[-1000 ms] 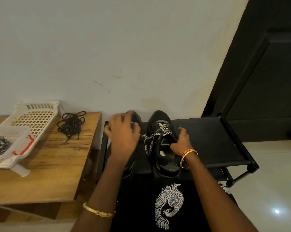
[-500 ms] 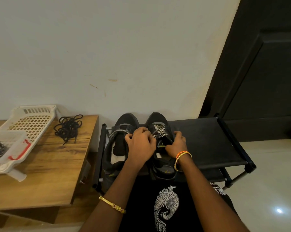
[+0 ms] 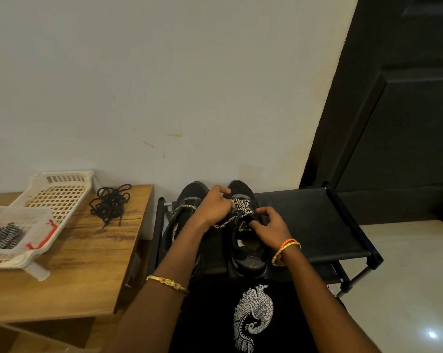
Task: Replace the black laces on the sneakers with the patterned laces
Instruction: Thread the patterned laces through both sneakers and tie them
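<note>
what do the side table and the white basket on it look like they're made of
Side table: looks like wood or a wood-look laminate, brown with dark grain streaks, matte.
White basket: looks like moulded plastic, with a regular grid of holes and a smooth rim.

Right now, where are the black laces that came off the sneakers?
In the head view the black laces lie in a loose tangle on the wooden table, left of the shoe rack, just right of the white slotted basket.

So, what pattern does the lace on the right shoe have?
Black-and-white zigzag weave on the lace, best seen in the head view.
</note>
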